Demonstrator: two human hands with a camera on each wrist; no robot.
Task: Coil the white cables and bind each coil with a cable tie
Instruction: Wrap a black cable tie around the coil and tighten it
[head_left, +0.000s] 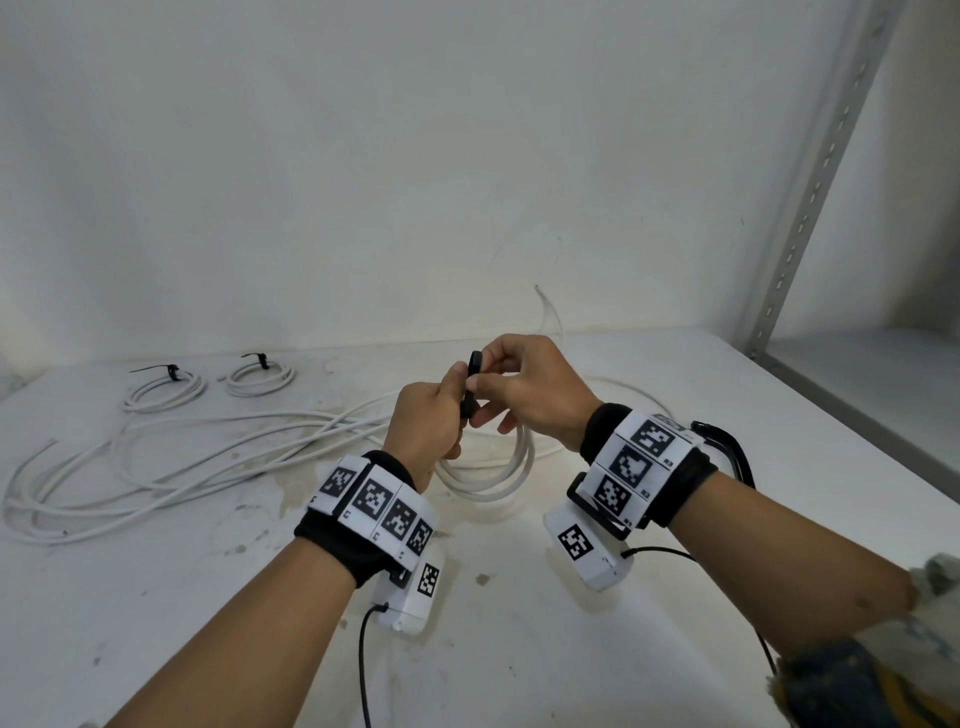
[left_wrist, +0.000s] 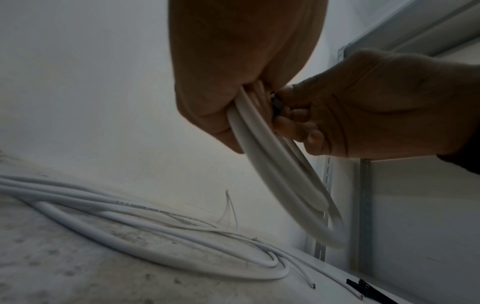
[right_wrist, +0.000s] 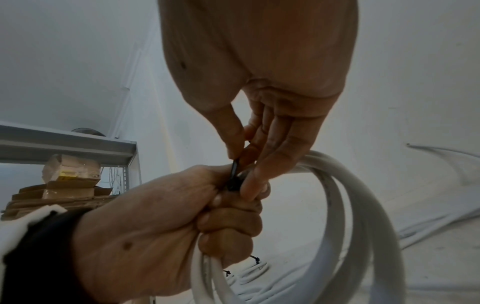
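Note:
My left hand (head_left: 447, 415) grips a coil of white cable (head_left: 506, 470) in its fist and holds it above the table; the loops hang down below the fist. My right hand (head_left: 480, 384) pinches a black cable tie (head_left: 474, 366) between thumb and fingers, right at the top of the coil beside the left fist. In the right wrist view the black cable tie (right_wrist: 235, 176) runs down between the right fingertips (right_wrist: 249, 185) into the left fist (right_wrist: 168, 216). How far the tie goes round the coil (left_wrist: 280, 174) is hidden by the fingers.
Two bound coils (head_left: 163, 387) (head_left: 260, 374) with black ties lie at the back left of the white table (head_left: 519, 649). Loose white cables (head_left: 156, 467) sprawl across the left. A spare black tie (left_wrist: 363, 288) lies on the table. A metal shelf post (head_left: 810, 182) stands at right.

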